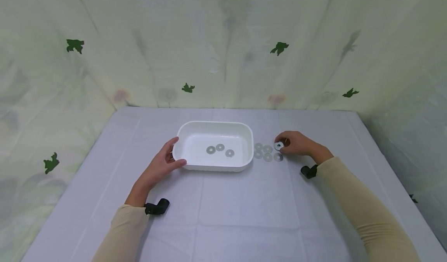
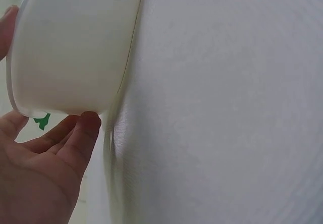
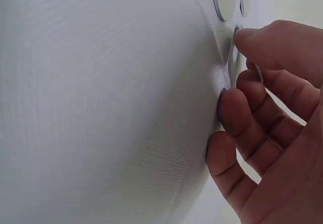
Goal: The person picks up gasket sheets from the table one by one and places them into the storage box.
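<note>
My left hand (image 1: 160,165) holds the left end of a white plastic tub (image 1: 213,166), thumb at the near rim and fingers round the end wall. In the left wrist view, the fingertips press against the tub's wall (image 2: 70,52). Three flat metal washers (image 1: 229,153) lie on the tub's floor. Right of the tub, my right hand (image 1: 297,143) pinches a shiny washer (image 1: 278,145) between thumb and fingers, low over the cloth. In the right wrist view, a thin metal edge (image 3: 259,73) shows among the fingers; whether it is a second washer I cannot tell.
Several more washers (image 1: 267,157) lie in a loose cluster between the tub and the right hand. A white cloth (image 1: 244,203) with fold lines covers the table. Behind it hangs a pale curtain (image 1: 209,48) with green leaf shapes. Each wrist bears a small black camera (image 1: 158,207).
</note>
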Tool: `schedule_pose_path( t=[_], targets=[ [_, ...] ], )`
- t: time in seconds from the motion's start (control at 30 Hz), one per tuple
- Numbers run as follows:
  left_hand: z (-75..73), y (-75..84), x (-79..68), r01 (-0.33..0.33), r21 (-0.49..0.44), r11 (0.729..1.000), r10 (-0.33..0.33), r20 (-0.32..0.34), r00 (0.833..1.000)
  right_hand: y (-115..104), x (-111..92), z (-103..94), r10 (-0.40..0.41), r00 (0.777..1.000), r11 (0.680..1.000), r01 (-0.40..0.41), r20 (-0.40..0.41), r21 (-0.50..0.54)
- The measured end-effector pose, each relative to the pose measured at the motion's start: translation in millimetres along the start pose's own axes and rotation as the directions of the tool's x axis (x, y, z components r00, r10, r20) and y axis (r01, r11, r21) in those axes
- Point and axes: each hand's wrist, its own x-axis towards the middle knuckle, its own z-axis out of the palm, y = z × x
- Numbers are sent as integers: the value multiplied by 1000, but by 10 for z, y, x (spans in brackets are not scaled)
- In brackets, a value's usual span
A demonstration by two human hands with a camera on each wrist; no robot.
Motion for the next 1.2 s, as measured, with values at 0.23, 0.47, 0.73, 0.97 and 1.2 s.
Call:
schedule_pose_path(
  t=[0.23,0.47,0.73,0.97,1.2],
  targets=[
    [7,-20,-25,-11,-26,1000,11,-1,1000,-72,17,-20,-2,1000,1000,2,-8,-15],
    [4,-18,-36,-7,10,1000,7,-9,1000,-243,77,-117,-30,998,999,29,-57,-16],
    [13,-32,1,-3,27,1000,4,-12,1000,-606,113,-282,-212,972,976,215,-100,16],
    [-5,5,-5,4,20,1000,-4,-9,1000,-930,169,-279,-303,949,951,308,-90,37],
    [2,20,-7,-4,-11,1000,4,-1,1000,-1193,252,-258,-315,947,947,319,-67,47]
  ],
)
